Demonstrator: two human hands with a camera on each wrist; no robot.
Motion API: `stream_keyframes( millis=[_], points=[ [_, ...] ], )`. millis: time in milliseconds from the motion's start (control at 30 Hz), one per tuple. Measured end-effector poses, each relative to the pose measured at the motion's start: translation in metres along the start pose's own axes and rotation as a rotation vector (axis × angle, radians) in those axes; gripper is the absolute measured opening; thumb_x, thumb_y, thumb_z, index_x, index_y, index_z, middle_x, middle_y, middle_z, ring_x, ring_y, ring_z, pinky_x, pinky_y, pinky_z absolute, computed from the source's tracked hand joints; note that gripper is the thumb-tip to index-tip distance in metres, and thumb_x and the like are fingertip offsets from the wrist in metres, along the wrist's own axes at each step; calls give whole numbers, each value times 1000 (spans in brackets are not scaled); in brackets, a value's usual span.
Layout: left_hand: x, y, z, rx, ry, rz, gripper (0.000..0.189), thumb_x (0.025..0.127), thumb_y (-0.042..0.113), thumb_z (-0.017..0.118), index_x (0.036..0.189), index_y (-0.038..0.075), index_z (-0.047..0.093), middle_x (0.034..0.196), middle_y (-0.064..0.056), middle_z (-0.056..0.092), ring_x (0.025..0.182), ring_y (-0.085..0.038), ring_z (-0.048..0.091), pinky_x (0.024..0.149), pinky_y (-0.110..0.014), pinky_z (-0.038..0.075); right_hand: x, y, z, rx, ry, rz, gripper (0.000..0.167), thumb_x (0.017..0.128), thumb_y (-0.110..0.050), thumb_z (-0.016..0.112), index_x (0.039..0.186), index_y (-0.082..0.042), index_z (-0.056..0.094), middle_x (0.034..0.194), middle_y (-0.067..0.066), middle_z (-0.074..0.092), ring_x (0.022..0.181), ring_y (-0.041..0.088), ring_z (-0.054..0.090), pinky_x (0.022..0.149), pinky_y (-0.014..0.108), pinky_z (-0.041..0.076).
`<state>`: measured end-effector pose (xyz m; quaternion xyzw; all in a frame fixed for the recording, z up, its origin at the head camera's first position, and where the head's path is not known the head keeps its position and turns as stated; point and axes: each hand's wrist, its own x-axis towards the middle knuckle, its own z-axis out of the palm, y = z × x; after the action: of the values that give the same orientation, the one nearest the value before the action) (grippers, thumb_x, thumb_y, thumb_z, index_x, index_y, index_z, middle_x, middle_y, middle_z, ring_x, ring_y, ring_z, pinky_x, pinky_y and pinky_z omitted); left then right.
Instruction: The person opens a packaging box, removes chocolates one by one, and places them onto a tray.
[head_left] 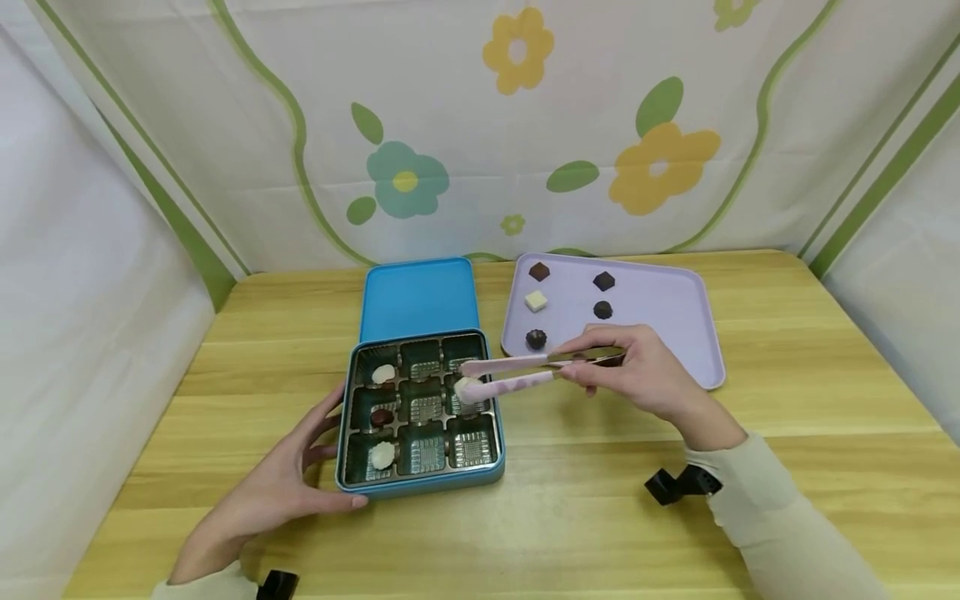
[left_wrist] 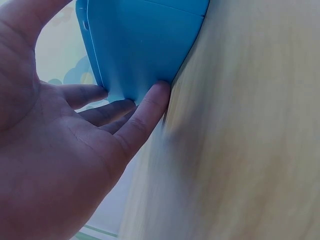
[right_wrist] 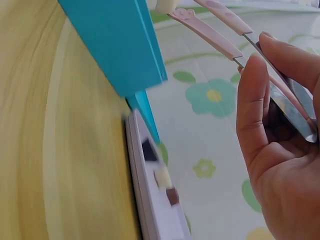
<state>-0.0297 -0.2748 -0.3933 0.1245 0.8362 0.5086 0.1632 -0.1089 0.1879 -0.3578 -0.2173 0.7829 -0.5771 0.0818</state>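
Note:
My right hand (head_left: 637,371) grips metal tongs with pink tips (head_left: 517,364), thumb on one arm and fingers on the other. At their ends a white chocolate (head_left: 465,390) shows over the tin's right middle compartment, close above it. The blue tin (head_left: 427,485) holds a divided dark insert. In its left column lie a white chocolate (head_left: 383,374), a brown chocolate (head_left: 382,417) and a scalloped white chocolate (head_left: 382,455). My left hand (head_left: 281,483) steadies the tin, its fairly straight fingers touching the blue side (left_wrist: 145,45) and the thumb along the front left corner.
The tin's blue lid (head_left: 420,300) is behind it. To the right, a lilac tray (head_left: 667,333) carries several chocolates, including a square white chocolate (head_left: 536,301) and a dark round chocolate (head_left: 536,339). A flower-patterned curtain (head_left: 465,108) backs the wooden table (head_left: 570,517).

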Motion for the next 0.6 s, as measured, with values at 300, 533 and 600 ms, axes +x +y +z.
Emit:
stream_keyframes(
  millis=[300, 533, 600],
  points=[
    [-1, -1, -1, 12, 3, -3, 133, 77, 20, 99, 174, 40, 10, 175, -23, 27, 153, -53, 36, 104, -19, 49, -33, 23, -43, -4, 166, 53, 21, 100, -1, 74, 120, 5, 77, 86, 4, 72, 68, 15, 65, 62, 27, 57],
    [-1, -2, 0, 17, 0, 0, 132, 78, 20, 98, 174, 39, 9, 175, -24, 27, 151, -55, 39, 104, -18, 48, -56, 34, -75, -156, 322, 184, 25, 102, -13, 76, 125, -3, 78, 82, -3, 76, 74, 12, 68, 68, 25, 54],
    [0, -1, 0, 23, 2, 7, 133, 78, 20, 98, 174, 39, 9, 175, -23, 26, 152, -54, 37, 104, -18, 48, -62, 38, -81, -172, 353, 228, 27, 101, -15, 77, 126, -4, 79, 82, -4, 77, 74, 12, 69, 69, 24, 56]
  ],
)
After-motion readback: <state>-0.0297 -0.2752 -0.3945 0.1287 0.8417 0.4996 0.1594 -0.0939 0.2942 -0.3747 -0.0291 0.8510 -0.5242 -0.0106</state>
